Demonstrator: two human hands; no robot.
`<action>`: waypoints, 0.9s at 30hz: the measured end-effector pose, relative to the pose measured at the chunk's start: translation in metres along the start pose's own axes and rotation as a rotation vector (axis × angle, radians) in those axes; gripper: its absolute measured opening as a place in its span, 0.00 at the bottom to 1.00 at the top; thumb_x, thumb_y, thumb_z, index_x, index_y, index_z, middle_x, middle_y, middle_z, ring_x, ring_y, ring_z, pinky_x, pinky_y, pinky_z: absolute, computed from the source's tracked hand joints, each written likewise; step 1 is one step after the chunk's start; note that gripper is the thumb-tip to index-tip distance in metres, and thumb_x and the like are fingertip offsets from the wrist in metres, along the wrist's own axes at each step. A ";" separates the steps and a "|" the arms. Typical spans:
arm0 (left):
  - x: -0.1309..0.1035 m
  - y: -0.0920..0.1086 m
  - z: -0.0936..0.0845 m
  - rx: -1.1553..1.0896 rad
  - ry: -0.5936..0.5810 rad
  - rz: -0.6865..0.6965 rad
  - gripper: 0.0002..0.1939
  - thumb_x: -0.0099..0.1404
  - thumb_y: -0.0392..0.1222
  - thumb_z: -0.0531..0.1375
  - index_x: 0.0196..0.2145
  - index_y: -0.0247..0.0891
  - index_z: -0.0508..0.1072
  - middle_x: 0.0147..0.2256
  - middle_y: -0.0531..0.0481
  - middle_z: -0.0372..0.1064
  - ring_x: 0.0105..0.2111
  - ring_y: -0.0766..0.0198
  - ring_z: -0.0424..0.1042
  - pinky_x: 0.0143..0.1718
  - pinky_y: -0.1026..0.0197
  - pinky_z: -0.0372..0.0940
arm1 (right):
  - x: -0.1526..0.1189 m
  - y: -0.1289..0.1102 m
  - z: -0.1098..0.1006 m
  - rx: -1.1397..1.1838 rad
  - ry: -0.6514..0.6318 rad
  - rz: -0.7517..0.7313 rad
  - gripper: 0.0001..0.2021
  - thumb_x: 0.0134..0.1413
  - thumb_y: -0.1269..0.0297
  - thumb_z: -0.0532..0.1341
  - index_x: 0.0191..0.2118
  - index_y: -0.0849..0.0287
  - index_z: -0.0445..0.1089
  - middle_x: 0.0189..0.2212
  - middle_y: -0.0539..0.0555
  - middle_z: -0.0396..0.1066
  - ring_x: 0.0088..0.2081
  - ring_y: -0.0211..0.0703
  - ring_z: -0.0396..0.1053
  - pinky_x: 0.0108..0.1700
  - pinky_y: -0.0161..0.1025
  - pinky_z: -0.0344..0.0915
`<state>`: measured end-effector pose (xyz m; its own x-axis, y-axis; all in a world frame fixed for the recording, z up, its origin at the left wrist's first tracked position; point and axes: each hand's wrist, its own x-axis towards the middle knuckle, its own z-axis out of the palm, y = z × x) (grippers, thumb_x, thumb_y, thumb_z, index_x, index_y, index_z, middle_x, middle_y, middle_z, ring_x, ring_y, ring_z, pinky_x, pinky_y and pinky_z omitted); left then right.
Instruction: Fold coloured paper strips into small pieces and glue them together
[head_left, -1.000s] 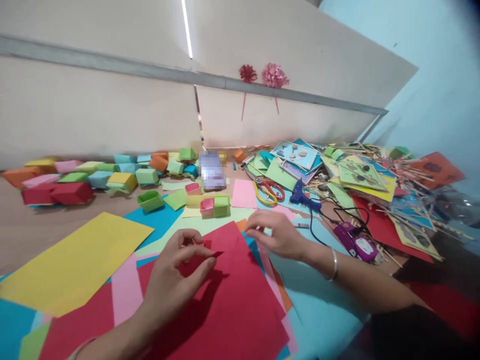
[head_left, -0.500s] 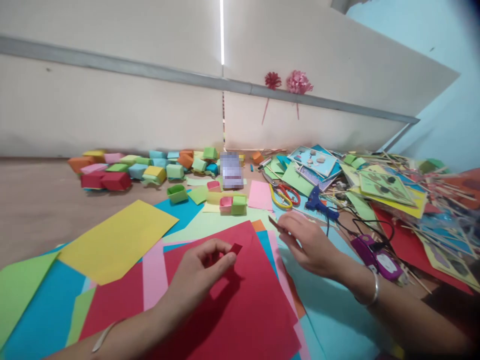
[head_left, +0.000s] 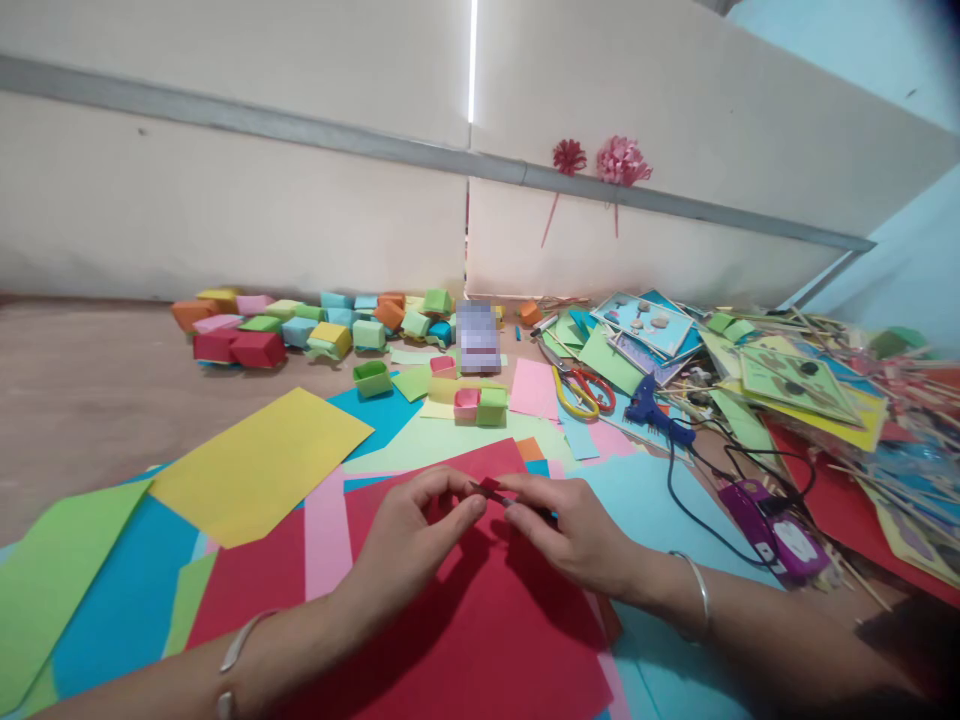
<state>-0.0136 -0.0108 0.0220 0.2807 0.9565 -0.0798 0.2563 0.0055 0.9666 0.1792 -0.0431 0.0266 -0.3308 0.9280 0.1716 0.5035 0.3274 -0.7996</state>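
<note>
Over a large red paper sheet [head_left: 450, 640], my two hands nearly meet at the fingertips. My left hand [head_left: 427, 515] is closed in a pinch on a small piece of red paper [head_left: 491, 484], partly hidden by the fingers. Between thumb and fingers, my right hand [head_left: 574, 520] pinches a thin dark strip [head_left: 491, 494], whose tip reaches toward the left fingertips. Its material is too small to tell. Beyond the hands stand a small pink paper box [head_left: 466, 404] and a green paper box [head_left: 492, 405], side by side.
Folded paper boxes [head_left: 259, 348] crowd the back left. Yellow-handled scissors [head_left: 576, 395], a blue glue gun [head_left: 660, 412] with its cord and a purple device [head_left: 776, 530] lie right. Further right are piled cards and sticks [head_left: 799, 380]. A yellow sheet [head_left: 262, 465] lies left.
My right hand has come left and down with the dark strip, to meet my left hand over the red sheet. The view has shifted slightly left.
</note>
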 end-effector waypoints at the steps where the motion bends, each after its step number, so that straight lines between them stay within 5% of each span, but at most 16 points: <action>1: 0.000 0.000 0.000 -0.001 -0.005 -0.005 0.11 0.54 0.50 0.62 0.25 0.40 0.74 0.24 0.51 0.70 0.27 0.59 0.67 0.31 0.59 0.62 | 0.000 0.001 0.000 0.007 0.005 0.016 0.15 0.61 0.67 0.56 0.50 0.56 0.74 0.37 0.53 0.79 0.34 0.40 0.74 0.38 0.35 0.68; 7: -0.001 0.001 0.001 -0.005 -0.029 -0.022 0.11 0.54 0.51 0.62 0.25 0.40 0.73 0.24 0.51 0.71 0.27 0.60 0.67 0.29 0.59 0.62 | 0.002 0.002 0.003 0.073 0.046 0.036 0.13 0.60 0.66 0.56 0.40 0.57 0.78 0.33 0.53 0.79 0.34 0.41 0.74 0.38 0.36 0.69; 12: 0.000 0.000 0.001 -0.021 -0.051 -0.018 0.11 0.55 0.50 0.62 0.25 0.40 0.73 0.25 0.52 0.70 0.28 0.60 0.66 0.31 0.59 0.62 | 0.003 0.002 0.004 0.179 0.020 0.116 0.16 0.58 0.67 0.57 0.49 0.58 0.76 0.34 0.53 0.80 0.33 0.39 0.75 0.37 0.36 0.70; 27: -0.002 0.004 0.002 -0.070 -0.084 -0.153 0.13 0.50 0.53 0.63 0.23 0.39 0.73 0.23 0.52 0.69 0.26 0.61 0.65 0.31 0.58 0.60 | 0.000 0.008 0.010 0.025 0.132 -0.019 0.17 0.58 0.71 0.56 0.48 0.58 0.78 0.32 0.54 0.79 0.30 0.38 0.73 0.34 0.34 0.68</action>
<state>-0.0116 -0.0135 0.0256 0.3201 0.9154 -0.2442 0.2380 0.1718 0.9559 0.1757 -0.0424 0.0145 -0.2309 0.9377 0.2596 0.4778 0.3417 -0.8093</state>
